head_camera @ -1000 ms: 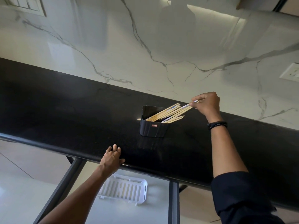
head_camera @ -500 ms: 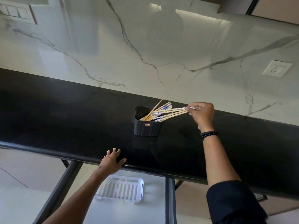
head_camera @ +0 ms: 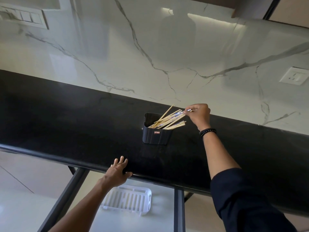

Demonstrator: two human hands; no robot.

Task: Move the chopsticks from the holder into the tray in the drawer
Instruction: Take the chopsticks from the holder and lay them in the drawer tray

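Note:
A black holder (head_camera: 157, 135) stands on the black countertop (head_camera: 66, 124), with several wooden chopsticks (head_camera: 168, 120) leaning out of it to the right. My right hand (head_camera: 199, 114) is just right of the holder, fingers pinched on the patterned end of a chopstick. My left hand (head_camera: 117, 170) rests flat on the counter's front edge, fingers apart, holding nothing. Below the counter an open drawer (head_camera: 178, 210) holds a white slotted tray (head_camera: 128, 199), partly hidden by my left forearm.
A white marble backsplash rises behind the counter, with a socket (head_camera: 295, 76) at the right and a switch panel (head_camera: 25, 16) at the upper left. The drawer's dark frame rails run down on both sides of the tray. Pale floor tiles show at the lower left.
My right hand has kept its pinch on the chopstick ends and the bundle has fanned apart, one stick now pointing higher. My left hand stays on the counter edge.

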